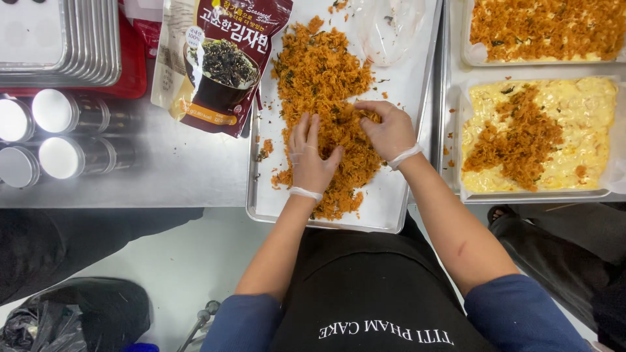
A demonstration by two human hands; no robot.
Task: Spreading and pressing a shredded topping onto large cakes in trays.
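Two gloved hands work a heap of orange shredded floss (326, 111) flecked with dark green, spread on a paper-lined metal tray (407, 85) on a steel worktop (163, 169); the left hand (312, 156) lies flat on the heap, fingers loosely spread and holding nothing; the right hand (390, 130) curls its fingers into the floss beside it, pinching a clump; a crumpled clear plastic bag (390, 26) lies at the tray's far end; a dark red pouch (218, 62) of seaweed flakes rests just left of the tray; round steel canisters (62, 133) lie further left, near stacked metal trays (62, 39); to the right, a tray of pale yellow cake (587, 130) carries a patch of the same floss, another beyond it fully covered.
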